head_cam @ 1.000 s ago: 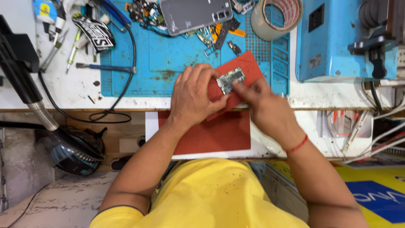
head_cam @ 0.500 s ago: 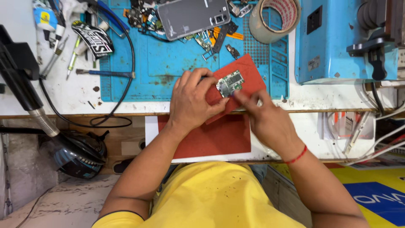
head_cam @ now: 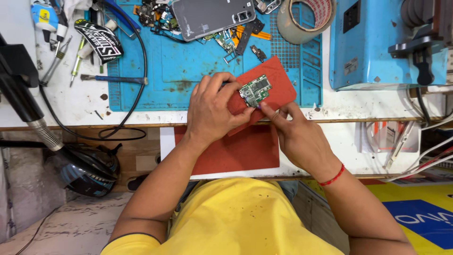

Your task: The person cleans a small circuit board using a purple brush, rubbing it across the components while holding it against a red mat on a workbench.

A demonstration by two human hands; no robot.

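Tape roll, grey phone back cover

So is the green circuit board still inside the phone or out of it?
Out. The circuit board lies bare on the red mat, held by the left hand; the grey phone back lies apart, further up the bench.
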